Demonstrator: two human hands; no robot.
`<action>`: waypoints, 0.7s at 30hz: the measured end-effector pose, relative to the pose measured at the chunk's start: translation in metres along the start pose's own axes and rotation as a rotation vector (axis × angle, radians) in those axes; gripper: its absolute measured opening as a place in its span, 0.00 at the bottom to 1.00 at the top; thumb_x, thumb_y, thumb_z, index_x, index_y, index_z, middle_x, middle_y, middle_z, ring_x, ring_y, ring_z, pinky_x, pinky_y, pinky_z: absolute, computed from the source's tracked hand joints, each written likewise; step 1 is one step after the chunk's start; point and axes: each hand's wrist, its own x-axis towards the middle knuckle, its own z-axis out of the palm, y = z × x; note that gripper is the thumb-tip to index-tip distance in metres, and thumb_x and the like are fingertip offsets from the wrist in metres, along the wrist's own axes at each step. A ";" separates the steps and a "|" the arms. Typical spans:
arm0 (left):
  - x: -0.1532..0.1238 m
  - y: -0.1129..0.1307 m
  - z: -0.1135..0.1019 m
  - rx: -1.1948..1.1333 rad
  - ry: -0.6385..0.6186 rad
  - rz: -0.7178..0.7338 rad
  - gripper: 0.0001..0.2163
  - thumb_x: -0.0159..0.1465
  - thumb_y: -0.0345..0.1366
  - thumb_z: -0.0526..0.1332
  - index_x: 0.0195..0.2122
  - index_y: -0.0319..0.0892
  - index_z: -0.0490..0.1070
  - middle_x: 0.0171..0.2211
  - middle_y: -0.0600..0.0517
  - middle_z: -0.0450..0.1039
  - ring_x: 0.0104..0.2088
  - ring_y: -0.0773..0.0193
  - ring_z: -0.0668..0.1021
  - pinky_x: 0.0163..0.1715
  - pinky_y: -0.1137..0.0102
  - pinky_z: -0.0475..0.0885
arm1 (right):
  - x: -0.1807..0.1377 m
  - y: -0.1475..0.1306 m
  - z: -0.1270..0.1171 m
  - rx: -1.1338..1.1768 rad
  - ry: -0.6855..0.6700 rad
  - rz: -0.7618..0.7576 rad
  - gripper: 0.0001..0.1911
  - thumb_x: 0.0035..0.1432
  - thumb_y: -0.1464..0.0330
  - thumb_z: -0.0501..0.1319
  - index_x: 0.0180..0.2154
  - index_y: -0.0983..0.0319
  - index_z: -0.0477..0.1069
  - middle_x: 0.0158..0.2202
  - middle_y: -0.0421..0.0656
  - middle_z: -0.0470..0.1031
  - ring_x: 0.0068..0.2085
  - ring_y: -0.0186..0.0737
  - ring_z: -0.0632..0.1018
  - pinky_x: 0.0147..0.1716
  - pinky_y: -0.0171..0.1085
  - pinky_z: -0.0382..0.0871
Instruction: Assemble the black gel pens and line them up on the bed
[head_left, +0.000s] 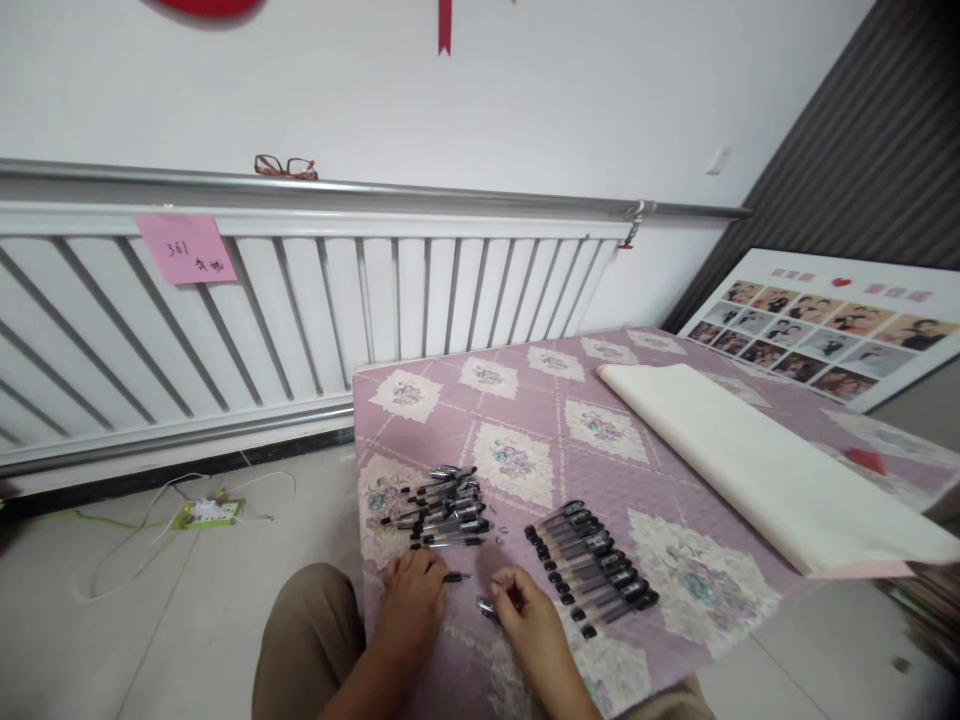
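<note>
Black pen (pixel 455 577) juts from the left fingers (pixel 433 570) toward the right hand (pixel 525 607).

Left hand (pixel 414 592) covers back end of a pen (pixel 455 577). Right hand (pixel 521 608) hides part of a shiny piece (pixel 486 607); what its fingertips pinch, can't tell. Both forearms cut by bottom edge. Bits (pixel 503 530) just beyond the hands too small to tell. Photo board (pixel 814 315), far right of the grip, cut by right edge, lettering blurred.
</note>
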 end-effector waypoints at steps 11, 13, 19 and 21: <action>-0.004 0.000 -0.001 -0.027 0.090 0.034 0.11 0.63 0.27 0.53 0.41 0.48 0.71 0.42 0.53 0.73 0.44 0.59 0.72 0.49 0.62 0.59 | -0.002 0.001 0.006 0.078 0.100 0.027 0.10 0.50 0.60 0.57 0.28 0.59 0.71 0.29 0.43 0.73 0.33 0.42 0.74 0.35 0.37 0.67; -0.005 -0.002 0.001 -0.022 0.100 0.069 0.11 0.63 0.28 0.52 0.41 0.48 0.71 0.41 0.53 0.73 0.43 0.60 0.73 0.47 0.63 0.61 | -0.003 0.002 0.006 0.203 0.124 0.100 0.12 0.49 0.58 0.59 0.28 0.60 0.71 0.27 0.42 0.72 0.31 0.42 0.74 0.34 0.37 0.68; -0.013 0.000 0.007 -0.028 0.092 0.140 0.15 0.60 0.26 0.53 0.45 0.49 0.70 0.40 0.52 0.74 0.41 0.59 0.73 0.46 0.61 0.62 | -0.023 0.015 0.016 0.660 0.084 0.380 0.19 0.45 0.55 0.65 0.36 0.59 0.72 0.28 0.38 0.72 0.27 0.36 0.74 0.28 0.34 0.68; -0.018 0.003 0.007 -0.051 0.080 0.150 0.17 0.60 0.25 0.53 0.46 0.50 0.70 0.40 0.52 0.74 0.41 0.59 0.73 0.46 0.60 0.61 | -0.027 0.018 0.018 0.692 0.075 0.412 0.18 0.43 0.55 0.68 0.34 0.60 0.72 0.28 0.39 0.73 0.29 0.37 0.75 0.30 0.34 0.69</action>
